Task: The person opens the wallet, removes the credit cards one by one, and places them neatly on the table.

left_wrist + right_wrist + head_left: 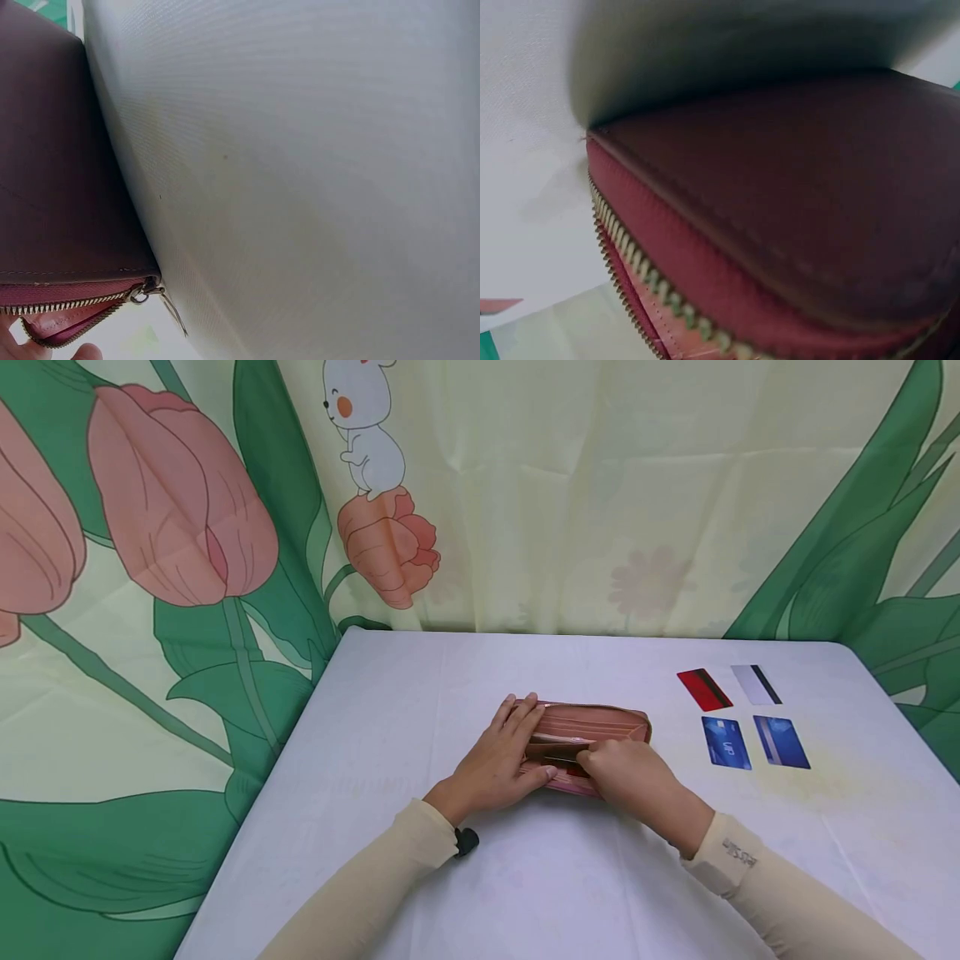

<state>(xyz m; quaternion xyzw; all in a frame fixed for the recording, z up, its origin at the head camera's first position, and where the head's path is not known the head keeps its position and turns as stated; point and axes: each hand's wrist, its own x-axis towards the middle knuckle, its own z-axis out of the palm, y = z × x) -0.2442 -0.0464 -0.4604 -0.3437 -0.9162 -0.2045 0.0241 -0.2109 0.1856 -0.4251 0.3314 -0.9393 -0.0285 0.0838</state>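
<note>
A pink zip-around wallet (592, 717) lies spread on the white table, its card slots and inner pockets showing. My left hand (495, 767) is at its left end, the fairly straight fingers on the far side and the thumb on the near side. At the right end, my right hand (636, 778) reaches into the near pocket with curled fingers; the fingertips are hidden, so what they pinch cannot be told. Something dark with a bit of red shows in that pocket. The wallet's dark outer cover (67, 165) and zip (660, 281) fill parts of the wrist views.
Right of the wallet lie a red card (703, 690), a silver card (755, 684) and two blue cards, one nearer the wallet (725, 742) and one farther right (782, 742). A flower-print curtain (540, 527) hangs behind the table (375, 693).
</note>
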